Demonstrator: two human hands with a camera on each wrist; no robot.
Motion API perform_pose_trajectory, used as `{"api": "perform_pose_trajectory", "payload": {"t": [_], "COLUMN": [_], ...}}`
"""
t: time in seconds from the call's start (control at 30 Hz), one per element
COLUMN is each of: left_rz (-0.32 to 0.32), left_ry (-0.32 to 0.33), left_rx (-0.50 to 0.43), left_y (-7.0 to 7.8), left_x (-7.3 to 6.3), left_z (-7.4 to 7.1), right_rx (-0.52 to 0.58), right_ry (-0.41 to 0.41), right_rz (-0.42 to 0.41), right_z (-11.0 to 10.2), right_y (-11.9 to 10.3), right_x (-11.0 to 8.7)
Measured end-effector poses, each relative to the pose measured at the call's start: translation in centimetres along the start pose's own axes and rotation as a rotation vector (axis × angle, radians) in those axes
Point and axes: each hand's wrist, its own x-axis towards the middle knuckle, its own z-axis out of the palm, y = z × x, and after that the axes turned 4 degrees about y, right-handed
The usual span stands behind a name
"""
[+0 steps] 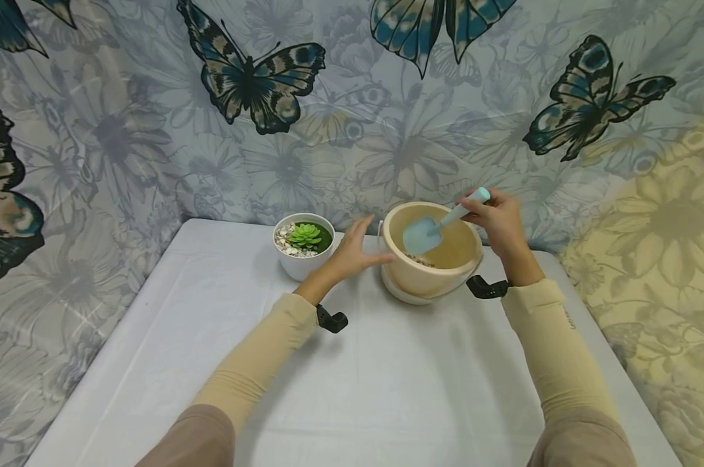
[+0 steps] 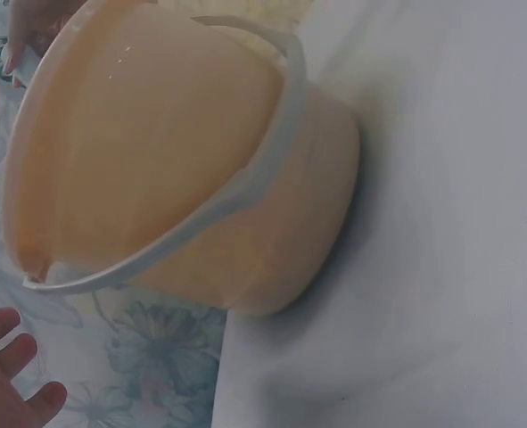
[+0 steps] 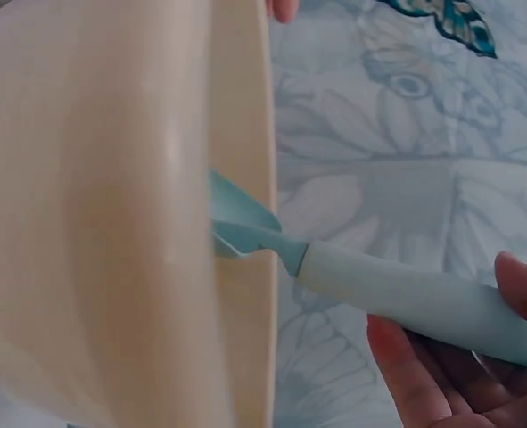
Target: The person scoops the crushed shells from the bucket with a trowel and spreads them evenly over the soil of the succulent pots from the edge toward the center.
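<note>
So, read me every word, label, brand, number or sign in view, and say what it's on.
No readable text.
Beige fabric right sleeve: one small dark mark, too small and blurred to read or confirm as lettering.
Light-blue trowel, cream round bucket, white round plant pot: no lettering visible.

And there, seen from the right wrist, the near wall of the smooth, round cream bucket hides part of the pale-blue trowel, while the right hand runs off the edge! Down inside, small brownish bits, too tiny to name! The left-wrist view chops the left hand! That small dark mark on the beige right sleeve? Unreadable! Up top, a blue-and-black printed butterfly, cut off!
</note>
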Motion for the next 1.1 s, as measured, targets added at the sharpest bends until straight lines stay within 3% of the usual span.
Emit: {"api": "perform_pose_trajectory", "payload": {"t": [0.1, 0.33, 0.5, 0.7, 1.1], "left_rz": [-0.018, -0.022, 0.001, 0.005, -0.013], "left_ry": [-0.028, -0.05, -0.045, -0.035, -0.019], "left_rx": [0.015, 0.027, 0.026, 0.032, 0.01], "left_y": [0.1, 0.0, 0.1, 0.3, 0.0], "left_x": [0.1, 0.4, 0.5, 0.6, 0.6], "left_z": [0.4, 0.9, 1.4, 2.0, 2.7], "right_rx": [-0.099, -0.571, -0.782, -0.842, -0.753], "right_ry": [-0.029, -0.071, -0.109, -0.209, -0.23], "right_rz": [-0.011, -0.053, -0.102, -0.133, -0.096], "right_z": [0.0, 0.1, 0.3, 0.4, 1.8], "right_y": [0.7, 2.0, 2.7, 3.8, 5.1], "right_x": [0.2, 0.4, 0.2, -0.3, 0.7]}}
